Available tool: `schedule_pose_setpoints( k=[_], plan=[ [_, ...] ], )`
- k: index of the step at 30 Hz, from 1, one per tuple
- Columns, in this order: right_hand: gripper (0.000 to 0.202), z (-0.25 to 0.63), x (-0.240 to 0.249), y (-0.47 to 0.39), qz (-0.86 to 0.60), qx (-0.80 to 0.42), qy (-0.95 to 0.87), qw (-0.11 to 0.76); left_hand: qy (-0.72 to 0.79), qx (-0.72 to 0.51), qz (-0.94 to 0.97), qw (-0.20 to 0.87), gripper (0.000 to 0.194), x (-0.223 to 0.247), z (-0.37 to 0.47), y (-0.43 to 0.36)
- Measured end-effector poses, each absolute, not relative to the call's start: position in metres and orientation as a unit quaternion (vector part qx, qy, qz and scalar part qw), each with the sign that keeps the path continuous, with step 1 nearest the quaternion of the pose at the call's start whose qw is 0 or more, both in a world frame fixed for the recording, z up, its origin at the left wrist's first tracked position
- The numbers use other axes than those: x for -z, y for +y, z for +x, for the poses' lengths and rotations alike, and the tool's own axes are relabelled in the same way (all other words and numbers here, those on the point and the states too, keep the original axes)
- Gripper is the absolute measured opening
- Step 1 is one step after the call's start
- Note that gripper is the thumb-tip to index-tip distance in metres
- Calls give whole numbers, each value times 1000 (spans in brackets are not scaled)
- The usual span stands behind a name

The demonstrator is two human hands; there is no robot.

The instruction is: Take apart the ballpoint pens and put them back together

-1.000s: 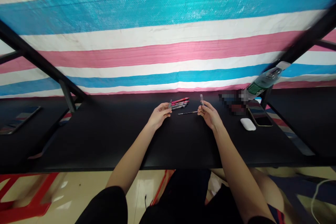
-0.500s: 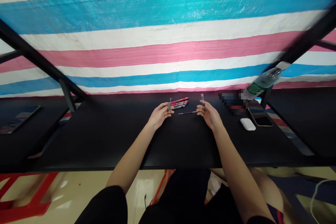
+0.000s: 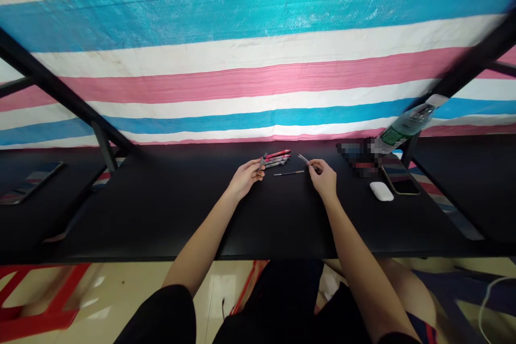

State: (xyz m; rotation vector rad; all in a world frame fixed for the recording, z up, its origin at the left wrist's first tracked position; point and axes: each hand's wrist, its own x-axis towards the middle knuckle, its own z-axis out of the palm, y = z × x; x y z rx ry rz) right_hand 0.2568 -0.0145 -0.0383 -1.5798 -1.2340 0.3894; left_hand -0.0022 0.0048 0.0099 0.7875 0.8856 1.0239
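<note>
The right hand [image 3: 324,178] has tipped its clear pen barrel [image 3: 305,160] from upright toward the refill [image 3: 289,173], fingers pinched on it, while the left hand [image 3: 245,176] pinches the other pen piece [image 3: 263,160]; the pen looks apart, refill not yet inserted.

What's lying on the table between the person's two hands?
In the head view, a thin refill lies on the black table between the left hand and right hand; a cluster of pens sits just behind.

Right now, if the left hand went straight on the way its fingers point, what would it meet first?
Most likely the small bundle of red and grey pens lying on the black table, just past the left hand, which pinches a short grey pen piece. Depth is hard to judge.
</note>
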Motion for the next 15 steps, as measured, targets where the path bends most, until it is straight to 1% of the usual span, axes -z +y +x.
schedule_pose_setpoints(
  k=[4,9,15],
  plan=[
    [15,259,42,-13,-686,-107,-548,466,395,-450,369,711,21,-10,-2,4],
    [16,260,51,-11,-688,-47,-569,449,402,-436,387,706,24,-8,-2,5],
    [21,259,50,-12,-688,-21,-586,429,404,-432,400,700,25,-7,-2,4]
  ],
)
